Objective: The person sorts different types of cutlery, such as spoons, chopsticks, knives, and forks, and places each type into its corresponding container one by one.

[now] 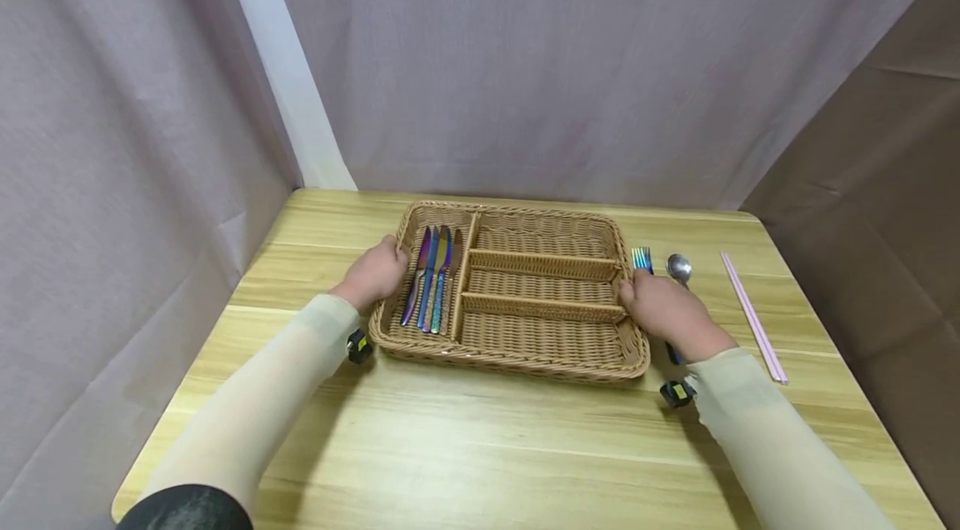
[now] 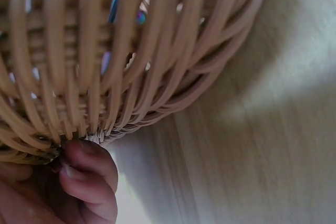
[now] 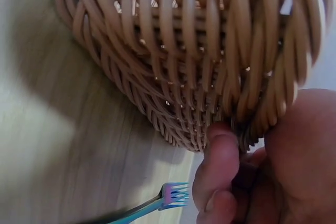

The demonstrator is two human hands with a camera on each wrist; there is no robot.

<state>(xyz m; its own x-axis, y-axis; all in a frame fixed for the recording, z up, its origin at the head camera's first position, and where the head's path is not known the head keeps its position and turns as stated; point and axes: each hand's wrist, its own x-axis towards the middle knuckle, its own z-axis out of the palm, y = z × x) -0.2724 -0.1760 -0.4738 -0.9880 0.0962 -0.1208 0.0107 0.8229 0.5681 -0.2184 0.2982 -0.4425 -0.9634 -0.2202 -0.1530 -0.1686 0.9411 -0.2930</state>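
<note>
A brown wicker cutlery basket [image 1: 547, 362], split by dividers into several compartments, is held at both short ends. My left hand [image 1: 377, 272] grips its left rim, thumb over the edge and curled fingers [image 2: 90, 174] beneath, as the left wrist view shows. At the opposite end my right hand [image 1: 667, 309] pinches the right rim, with fingers [image 3: 218, 156] curled under the wicker. Several iridescent table knives [image 1: 433, 280] lie side by side in the left compartment, handles toward me. The three compartments to their right hold nothing.
Right of the basket lie an iridescent fork [image 1: 642, 258], partly hidden by my right hand, a spoon [image 1: 678, 267], and a pair of pink chopsticks [image 1: 753, 317]. They rest on a light wooden table [image 1: 420, 447]. Grey curtains [image 1: 525, 63] hang behind it.
</note>
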